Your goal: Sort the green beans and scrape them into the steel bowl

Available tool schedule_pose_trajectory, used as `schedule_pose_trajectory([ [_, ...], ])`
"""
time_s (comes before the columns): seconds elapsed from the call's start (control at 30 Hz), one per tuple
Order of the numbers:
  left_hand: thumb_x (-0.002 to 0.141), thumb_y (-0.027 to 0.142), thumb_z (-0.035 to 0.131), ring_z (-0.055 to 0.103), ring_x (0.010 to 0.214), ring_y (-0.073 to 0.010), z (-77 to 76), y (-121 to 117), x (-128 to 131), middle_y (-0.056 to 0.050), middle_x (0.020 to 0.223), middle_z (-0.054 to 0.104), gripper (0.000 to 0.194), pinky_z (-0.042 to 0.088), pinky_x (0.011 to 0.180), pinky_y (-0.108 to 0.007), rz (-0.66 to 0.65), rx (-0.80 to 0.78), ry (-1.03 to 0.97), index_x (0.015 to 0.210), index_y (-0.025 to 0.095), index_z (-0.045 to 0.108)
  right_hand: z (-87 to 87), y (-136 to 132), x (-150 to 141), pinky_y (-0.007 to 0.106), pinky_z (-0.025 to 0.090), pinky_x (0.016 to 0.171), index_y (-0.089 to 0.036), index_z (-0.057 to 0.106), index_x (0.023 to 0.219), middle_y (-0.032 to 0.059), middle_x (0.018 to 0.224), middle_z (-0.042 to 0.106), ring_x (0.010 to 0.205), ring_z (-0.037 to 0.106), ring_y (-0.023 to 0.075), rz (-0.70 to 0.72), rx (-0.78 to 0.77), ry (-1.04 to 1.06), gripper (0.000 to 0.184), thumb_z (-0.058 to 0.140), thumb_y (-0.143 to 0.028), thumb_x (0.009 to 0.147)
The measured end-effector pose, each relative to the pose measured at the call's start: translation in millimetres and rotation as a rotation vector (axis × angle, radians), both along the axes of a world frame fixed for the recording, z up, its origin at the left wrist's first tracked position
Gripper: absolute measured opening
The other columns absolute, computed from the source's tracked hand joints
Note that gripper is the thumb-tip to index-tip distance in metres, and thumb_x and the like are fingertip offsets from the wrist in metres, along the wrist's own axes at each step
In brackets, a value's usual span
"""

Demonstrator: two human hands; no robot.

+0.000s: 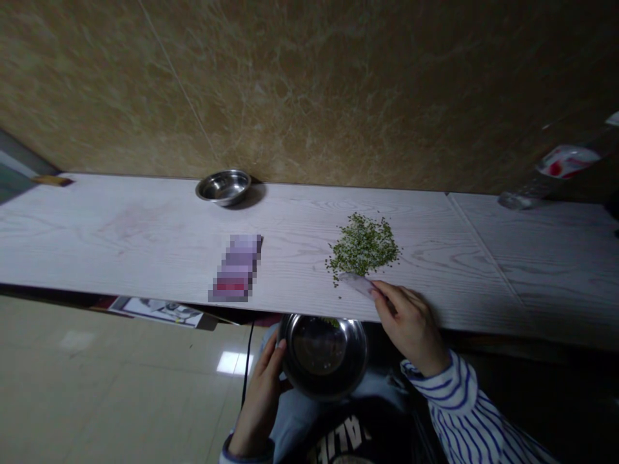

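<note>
Pile of green grains (pixel 365 246) on a counter (pixel 294 251).
The right hand (pixel 411 322) pinches a pale flat piece (pixel 356 284) at the pile's near edge; the left hand (pixel 261 390) grips a steel bowl (pixel 320 354) nearer the person.

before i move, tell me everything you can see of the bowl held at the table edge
The bowl is round, deep and shiny, apparently steel, with its opening facing up toward the view. The left hand grips its left side, thumb at the rim. It sits just in front of the tabletop, above the person's lap. Green bits lie inside near its far side; pale specks show lower down. Whether it touches the table or legs, I can't tell.
</note>
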State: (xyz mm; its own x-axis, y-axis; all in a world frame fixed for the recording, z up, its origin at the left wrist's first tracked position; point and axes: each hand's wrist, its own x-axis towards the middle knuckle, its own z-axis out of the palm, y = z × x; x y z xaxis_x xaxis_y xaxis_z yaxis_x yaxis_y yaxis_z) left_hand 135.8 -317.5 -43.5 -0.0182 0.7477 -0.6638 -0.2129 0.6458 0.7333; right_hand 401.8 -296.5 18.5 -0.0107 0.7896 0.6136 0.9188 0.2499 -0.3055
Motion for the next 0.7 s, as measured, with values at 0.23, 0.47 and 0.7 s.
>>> schedule_pose_trajectory([
  [0.23, 0.085, 0.049, 0.065, 0.053, 0.133, -0.0312, -1.1, -1.7, -1.7, -0.010, 0.156, 0.048, 0.064, 0.059, 0.077, -0.033, -0.003, 0.014, 0.043, 0.144, 0.027, 0.054, -2.0, 1.1, 1.7, 0.034, 0.059, 0.076, -0.014, 0.070, 0.105, 0.0107, 0.090, 0.079, 0.079, 0.074, 0.0228, -0.031, -0.006, 0.007, 0.020, 0.053, -0.017, 0.096],
  [0.47, 0.088, 0.044, 0.062, 0.053, 0.134, -0.0315, 10.9, 1.2, 2.5, -0.011, 0.152, 0.053, 0.062, 0.059, 0.079, -0.034, 0.018, -0.009, 0.050, 0.146, 0.025, 0.052, -1.2, 6.8, 3.5, 0.035, 0.060, 0.076, -0.013, 0.070, 0.107, 0.0118, 0.092, 0.079, 0.080, 0.074, 0.0234, -0.039, 0.004, 0.008, 0.021, 0.053, -0.018, 0.096],
  [0.7, 0.090, 0.044, 0.059, 0.051, 0.135, -0.0300, 11.7, 1.9, 1.1, -0.009, 0.158, 0.046, 0.063, 0.057, 0.076, -0.031, 0.015, 0.003, 0.048, 0.150, 0.027, 0.046, -5.0, 16.6, -4.7, 0.035, 0.060, 0.075, -0.013, 0.070, 0.108, 0.0113, 0.090, 0.079, 0.079, 0.074, 0.0226, -0.003, -0.019, -0.004, 0.023, 0.051, -0.018, 0.097],
])
